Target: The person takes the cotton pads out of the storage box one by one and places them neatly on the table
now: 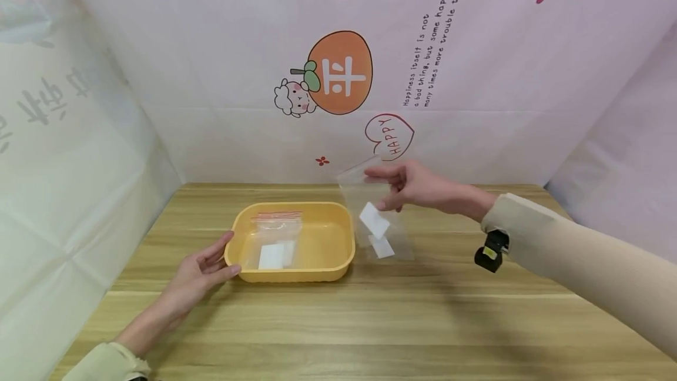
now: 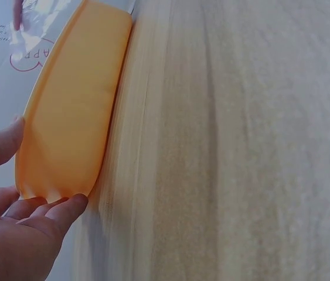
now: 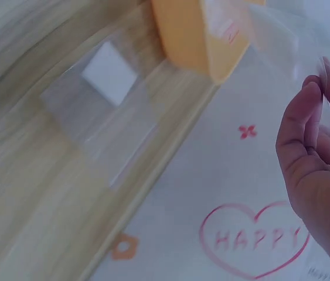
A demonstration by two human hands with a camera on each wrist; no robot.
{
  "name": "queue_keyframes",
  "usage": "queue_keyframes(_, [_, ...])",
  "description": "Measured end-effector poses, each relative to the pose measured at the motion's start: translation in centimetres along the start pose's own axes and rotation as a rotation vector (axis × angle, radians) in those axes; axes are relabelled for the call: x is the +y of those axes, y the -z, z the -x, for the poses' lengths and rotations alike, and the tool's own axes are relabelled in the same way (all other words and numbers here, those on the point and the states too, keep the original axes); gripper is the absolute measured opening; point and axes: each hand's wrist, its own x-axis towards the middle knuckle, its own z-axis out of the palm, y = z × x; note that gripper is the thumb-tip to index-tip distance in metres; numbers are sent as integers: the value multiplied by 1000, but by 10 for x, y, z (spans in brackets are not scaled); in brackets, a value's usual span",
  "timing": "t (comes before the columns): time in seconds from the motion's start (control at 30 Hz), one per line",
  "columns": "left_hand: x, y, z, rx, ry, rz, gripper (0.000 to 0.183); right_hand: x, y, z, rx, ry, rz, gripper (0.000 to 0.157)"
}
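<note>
Sleeve [image 1: 576, 262] behind right hand [image 1: 418, 186], narrowly pinching bag [image 1: 374, 220]; left hand [image 1: 197, 274], half-curled, grips tray [image 1: 324, 243]; likely mid-transfer, next needing leftward lift.

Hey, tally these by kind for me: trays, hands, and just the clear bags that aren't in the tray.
Yellow tray: 1
Hands: 2 (left hand, right hand)
Clear bags outside the tray: 2 (held bag, bag on the table)
Total: 5
</note>
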Motion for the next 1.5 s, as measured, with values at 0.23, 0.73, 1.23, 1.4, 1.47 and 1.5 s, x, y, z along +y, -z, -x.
queue_keyframes(0.23, [0,0,-1,5,1,-2,85,35,13,19,8,-67,-60,80])
queue_keyframes(0.73, [2,1,0,10,-14,16,84,119,35,37,-16,-178,-299,81])
queue_keyframes(1.23, [2,1,-1,14,9,-7,84,159,44,40,-18,-153,29,72])
queue_keyframes(1.4, [0,0,-2,10,1,-13,84,167,43,38,16,-121,184,76])
queue_keyframes(1.47, [0,0,-2,10,1,-13,84,170,42,37,23,-92,224,78])
queue_keyframes(1.5, [-1,0,-2,11,3,-12,84,172,41,37,24,-77,228,80])
